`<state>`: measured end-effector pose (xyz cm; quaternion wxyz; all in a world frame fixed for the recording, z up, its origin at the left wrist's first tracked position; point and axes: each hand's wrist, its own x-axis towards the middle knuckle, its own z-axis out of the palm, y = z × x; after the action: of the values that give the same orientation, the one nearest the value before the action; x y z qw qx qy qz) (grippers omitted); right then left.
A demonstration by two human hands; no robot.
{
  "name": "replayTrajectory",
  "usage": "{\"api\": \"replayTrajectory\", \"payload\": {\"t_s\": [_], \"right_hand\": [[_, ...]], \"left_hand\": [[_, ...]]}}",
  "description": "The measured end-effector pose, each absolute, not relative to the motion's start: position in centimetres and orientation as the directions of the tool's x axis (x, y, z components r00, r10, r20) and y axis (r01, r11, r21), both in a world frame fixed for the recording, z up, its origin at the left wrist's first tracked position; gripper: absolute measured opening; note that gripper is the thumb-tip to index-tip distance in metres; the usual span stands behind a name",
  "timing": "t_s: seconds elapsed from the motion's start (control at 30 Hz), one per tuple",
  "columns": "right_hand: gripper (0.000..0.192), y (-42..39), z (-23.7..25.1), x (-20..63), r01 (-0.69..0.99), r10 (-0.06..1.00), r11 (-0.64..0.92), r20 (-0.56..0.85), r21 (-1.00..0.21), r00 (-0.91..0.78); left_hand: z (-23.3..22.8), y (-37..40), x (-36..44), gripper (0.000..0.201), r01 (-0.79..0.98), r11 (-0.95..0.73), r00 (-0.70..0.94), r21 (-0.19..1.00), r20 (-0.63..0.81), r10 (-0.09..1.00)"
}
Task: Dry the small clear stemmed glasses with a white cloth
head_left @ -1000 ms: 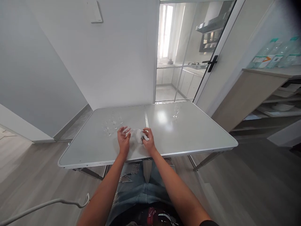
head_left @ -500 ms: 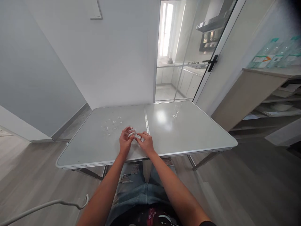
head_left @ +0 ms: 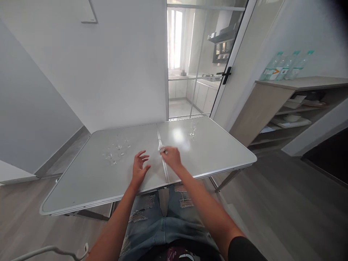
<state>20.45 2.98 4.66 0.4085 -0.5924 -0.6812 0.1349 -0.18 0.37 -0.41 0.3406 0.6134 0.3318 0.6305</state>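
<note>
White cloth [head_left: 161, 148], pale grey table [head_left: 89, 181], blue jeans [head_left: 150, 230], green bottle caps [head_left: 296, 52]

white cloth [head_left: 160, 148], bunched up, partly hidden in right hand [head_left: 172, 155]

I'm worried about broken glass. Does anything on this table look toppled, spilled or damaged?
Nothing plainly stands out. The stemmed glasses on the left of the table and the lone stemmed glass on its right appear upright, and no spill shows. They're too faint to rule out small chips.

Ripped blue jeans [head_left: 153, 228]; black sleeve [head_left: 244, 250]; maroon-and-white print [head_left: 173, 253].
</note>
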Motion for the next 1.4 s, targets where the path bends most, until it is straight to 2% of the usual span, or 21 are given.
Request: {"api": "replayTrajectory", "payload": {"t_s": [0.07, 0.13, 0.27, 0.4, 0.77, 1.17, 1.4], "right_hand": [[0.022, 5.7, 5.2, 24.9, 0.622, 0.913, 0.205, 0.376, -0.756, 0.156], [0.023, 8.5, 5.4, 30.0, 0.582, 0.891, 0.124, 0.348, -0.804, 0.291], [0.026, 12.3, 4.1, 38.8, 0.610, 0.838, -0.069, 0.286, -0.789, 0.465], [0.025, 13.2, 1.9, 43.0, 0.606, 0.829, -0.160, 0.227, -0.779, 0.510], [0.030, 16.4, -1.2, 42.9, 0.596, 0.819, -0.219, 0.186, -0.773, 0.543], [0.030, 17.0, -1.2, 42.3, 0.584, 0.784, -0.268, 0.178, -0.766, 0.594], [0.039, 13.3, 0.2, 40.0, 0.432, 0.720, -0.179, 0.182, -0.884, 0.670]], "left_hand": [[-0.2, 0.2, -0.2, 0.050, 0.070, -0.518, -0.042, 0.852, 0.521, 0.852], [-0.1, 0.1, -0.2, 0.035, 0.148, -0.473, -0.022, 0.869, 0.481, 0.877], [-0.1, -0.1, 0.0, 0.046, 0.259, -0.356, 0.084, 0.898, 0.347, 0.934], [-0.1, -0.1, 0.1, 0.047, 0.339, -0.302, 0.093, 0.891, 0.288, 0.953], [-0.3, 0.0, -0.1, 0.046, 0.406, -0.267, 0.088, 0.874, 0.253, 0.963], [-0.1, -0.2, 0.1, 0.047, 0.397, -0.272, 0.104, 0.877, 0.251, 0.962], [-0.3, -0.2, 0.1, 0.046, 0.347, -0.258, 0.088, 0.902, 0.242, 0.966]]}}
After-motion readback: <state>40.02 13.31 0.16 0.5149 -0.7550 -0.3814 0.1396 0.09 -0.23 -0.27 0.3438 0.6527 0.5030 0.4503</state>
